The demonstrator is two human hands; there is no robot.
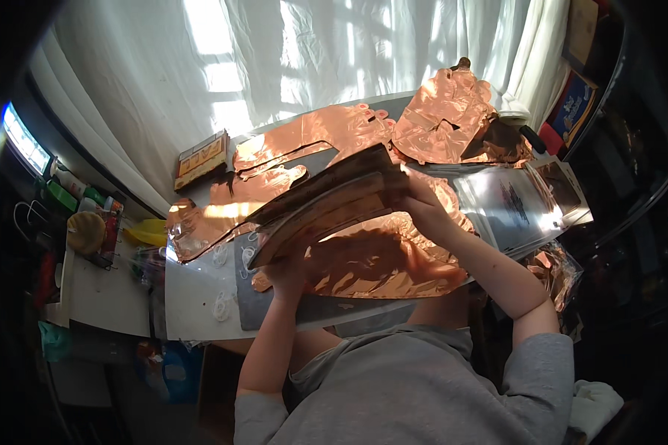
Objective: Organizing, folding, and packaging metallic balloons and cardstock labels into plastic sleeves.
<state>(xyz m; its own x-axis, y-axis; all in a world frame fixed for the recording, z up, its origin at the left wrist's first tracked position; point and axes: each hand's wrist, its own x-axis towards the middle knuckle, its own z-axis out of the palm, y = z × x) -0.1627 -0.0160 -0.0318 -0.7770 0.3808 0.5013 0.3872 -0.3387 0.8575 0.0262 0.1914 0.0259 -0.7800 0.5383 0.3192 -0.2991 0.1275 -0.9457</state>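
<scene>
A thick, bowed stack of thin flat sheets or packets (pixel 323 208), dark on top with brownish layered edges, is tilted up between my two hands. My left hand (pixel 283 268) grips its lower left end, its fingers partly hidden beneath. At the upper right end, my right hand (pixel 421 199) is closed around the stack's edge. Under it lies a crinkled copper-coloured foil piece (pixel 378 271), like an uninflated balloon. Similar flat foil pieces spread behind: a left one (pixel 263 185), a long one in the middle (pixel 315 130) and one at the back right (pixel 445 111).
Clear flat packets (pixel 508 196) are piled on the table's right. Coils of white string (pixel 221 305) lie at the left, near the grey mat (pixel 256 315). A small box (pixel 200 162) stands at the back left. White curtains (pixel 274 59) hang behind the table.
</scene>
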